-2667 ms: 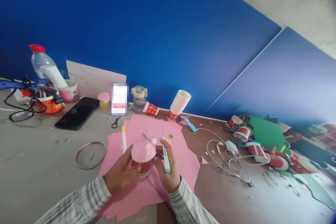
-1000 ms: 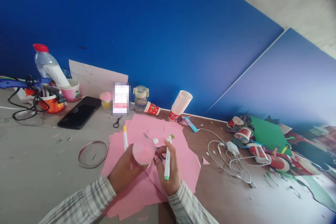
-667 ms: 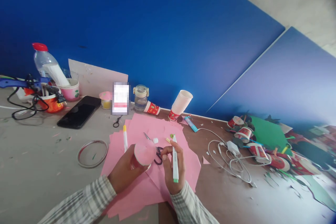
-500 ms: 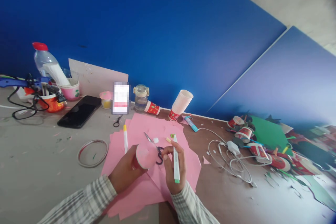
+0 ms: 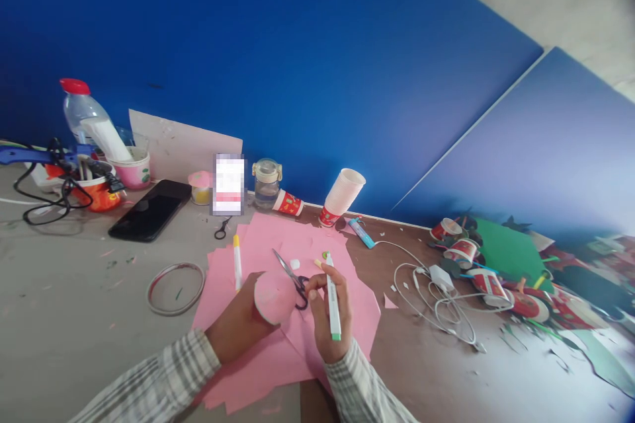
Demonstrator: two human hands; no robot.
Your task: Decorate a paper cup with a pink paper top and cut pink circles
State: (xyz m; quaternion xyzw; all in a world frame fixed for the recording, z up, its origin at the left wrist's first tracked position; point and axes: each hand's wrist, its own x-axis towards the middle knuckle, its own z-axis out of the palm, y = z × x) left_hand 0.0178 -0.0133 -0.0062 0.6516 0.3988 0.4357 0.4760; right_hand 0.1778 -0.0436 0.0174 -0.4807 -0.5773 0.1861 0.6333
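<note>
Above the sheets of pink paper (image 5: 278, 373), the pink-topped cup (image 5: 275, 297) leans further toward the right hand (image 5: 323, 334) than a moment ago, exposing more of the scissors (image 5: 284, 262) beyond; this probably presents the top for inspection, with the left hand (image 5: 241, 320) as sole support. The left fingers are clamped on the cup, their tips hidden; the right fingers close around a green-ended marker (image 5: 332, 301), apart from the cup. Before the blue panel (image 5: 297, 66), a clasped jar (image 5: 266, 186) appears to hold clear liquid, a small jar (image 5: 201, 196) shows yellow contents, an orange tub (image 5: 96, 198) holds assorted tools, and a stack of paper cups (image 5: 343, 193) stands nested and tilted
</note>
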